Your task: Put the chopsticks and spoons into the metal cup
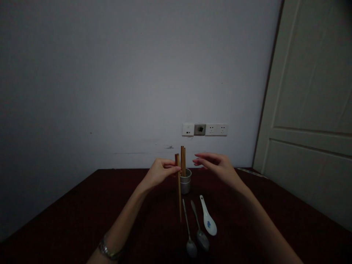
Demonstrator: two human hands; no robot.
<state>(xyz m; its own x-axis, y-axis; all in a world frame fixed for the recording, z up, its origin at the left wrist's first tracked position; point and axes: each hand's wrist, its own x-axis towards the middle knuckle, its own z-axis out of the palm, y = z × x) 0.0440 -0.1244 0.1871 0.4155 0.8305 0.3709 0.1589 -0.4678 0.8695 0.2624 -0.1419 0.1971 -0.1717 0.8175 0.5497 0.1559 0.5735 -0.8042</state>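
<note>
My left hand (162,171) pinches wooden chopsticks (178,190) near their thick upper end, and their thin tips point down. Just behind them stands a light-coloured cup (186,186) with more chopsticks (183,161) upright inside. To the right of the cup, my right hand (213,163) hovers with fingers apart and nothing in it. Nearer to me lie a long-handled metal spoon (191,248), a second metal spoon (202,240) and a white soup spoon (210,224) with a blue mark. How many chopsticks my left hand holds is hard to make out.
The dark red table (115,205) reaches back to a grey-white wall (132,80). Sockets and switch plates (216,129) sit on the wall above the table's far edge. A pale panelled door (308,121) stands to the right. The light is dim.
</note>
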